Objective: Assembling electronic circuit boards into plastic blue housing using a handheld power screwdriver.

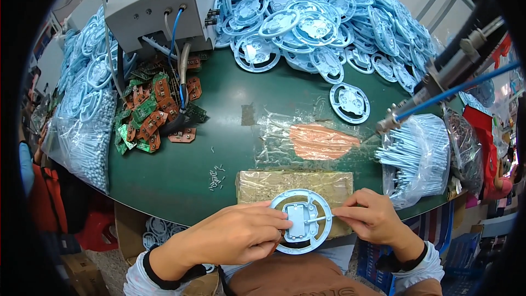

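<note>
A light blue plastic toy steering wheel [325, 204] lies over the near edge of a tape-wrapped block [257, 181], its ribbed side up. My left hand [235, 233] grips the wheel's left side, fingers reaching onto the rectangular housing at its centre. On the right, my right hand [372, 216] pinches a thin light blue plastic rod [318, 219], which runs across the wheel's right side toward the housing. The rod's outer end is hidden by the fingers.
Piled blue wheels [323, 16] fill the back, with one loose wheel [349, 102] nearer. Green and brown circuit boards [153, 109] and small screws [216, 177] lie left. Bagged blue rods [413, 159] stand right, under a hanging tool [394, 120]. A grey machine [150, 11] stands back left.
</note>
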A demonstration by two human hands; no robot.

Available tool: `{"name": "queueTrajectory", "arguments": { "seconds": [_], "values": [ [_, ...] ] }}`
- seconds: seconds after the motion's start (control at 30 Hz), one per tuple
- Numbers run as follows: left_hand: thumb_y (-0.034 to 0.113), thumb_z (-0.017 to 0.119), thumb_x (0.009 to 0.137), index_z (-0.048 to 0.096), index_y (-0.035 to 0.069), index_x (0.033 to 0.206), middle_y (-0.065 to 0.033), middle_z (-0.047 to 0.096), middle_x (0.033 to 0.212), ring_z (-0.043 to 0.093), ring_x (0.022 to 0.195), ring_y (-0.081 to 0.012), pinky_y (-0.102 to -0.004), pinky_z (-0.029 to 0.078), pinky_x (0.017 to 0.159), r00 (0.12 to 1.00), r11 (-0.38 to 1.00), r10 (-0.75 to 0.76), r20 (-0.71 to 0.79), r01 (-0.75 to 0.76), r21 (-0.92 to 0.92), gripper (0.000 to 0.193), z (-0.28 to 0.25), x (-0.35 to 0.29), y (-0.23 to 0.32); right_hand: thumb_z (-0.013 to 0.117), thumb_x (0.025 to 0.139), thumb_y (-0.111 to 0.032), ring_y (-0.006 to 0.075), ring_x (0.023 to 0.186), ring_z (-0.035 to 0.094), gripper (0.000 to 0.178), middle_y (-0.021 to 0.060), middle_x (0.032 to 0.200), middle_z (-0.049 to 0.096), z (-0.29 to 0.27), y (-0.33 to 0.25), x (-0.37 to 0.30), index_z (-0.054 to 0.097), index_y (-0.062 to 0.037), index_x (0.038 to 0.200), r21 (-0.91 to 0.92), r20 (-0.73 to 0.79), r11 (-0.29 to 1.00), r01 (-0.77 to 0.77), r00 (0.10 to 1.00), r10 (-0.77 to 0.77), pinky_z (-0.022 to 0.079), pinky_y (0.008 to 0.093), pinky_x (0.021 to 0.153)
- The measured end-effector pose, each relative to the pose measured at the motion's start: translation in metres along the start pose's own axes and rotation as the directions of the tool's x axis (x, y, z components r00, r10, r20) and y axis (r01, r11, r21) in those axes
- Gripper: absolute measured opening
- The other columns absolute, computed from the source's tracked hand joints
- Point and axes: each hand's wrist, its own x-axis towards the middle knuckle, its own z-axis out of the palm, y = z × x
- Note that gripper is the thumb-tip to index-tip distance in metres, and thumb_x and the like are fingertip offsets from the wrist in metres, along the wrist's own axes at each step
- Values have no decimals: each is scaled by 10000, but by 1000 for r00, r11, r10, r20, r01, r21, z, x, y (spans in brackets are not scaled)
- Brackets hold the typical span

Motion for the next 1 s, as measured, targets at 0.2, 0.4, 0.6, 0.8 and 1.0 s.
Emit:
{"name": "queueTrajectory", "arguments": {
  "seconds": [0.2,0.4,0.6,0.8,1.0],
  "values": [
    [66,701,774,682,25,878,-110,666,1158,632,1067,-283,-425,499,948,995,999,-35,-94,38,28,113,3,-1,10,746,720,-49,202,706,604,259,7,815,617,4,-4,-4,743,-134,964,-30,-33,999,-21,999,20,491,316,553],
    [31,748,719,686,43,886,-91,659,1059,633,927,-295,-390,517,793,923,981,-74,-378,135,138,179,29,6,22,746,726,-48,203,694,602,243,8,809,617,8,-5,-5,743,-125,957,-30,-59,999,-18,998,17,490,313,548],
    [16,750,704,675,21,901,-95,653,1022,628,910,-293,-379,530,764,899,966,-52,-436,156,206,211,48,19,18,745,729,-49,200,693,602,251,8,801,616,9,-8,-6,744,-126,968,-29,-60,999,-41,997,40,490,315,549],
    [14,738,709,674,15,916,-96,654,1026,630,894,-284,-370,539,749,918,945,-53,-393,174,277,217,49,23,20,740,735,-52,199,691,601,253,9,795,612,10,-8,-9,744,-122,977,-21,-62,999,-49,997,47,491,315,550],
    [118,709,771,653,20,941,-69,641,1054,615,944,-230,-334,535,765,930,942,-109,-351,210,264,204,43,22,24,740,729,-51,198,688,603,260,10,793,608,11,-7,-8,742,-115,981,-10,-64,1000,-30,998,29,493,315,545]
  ]
}}
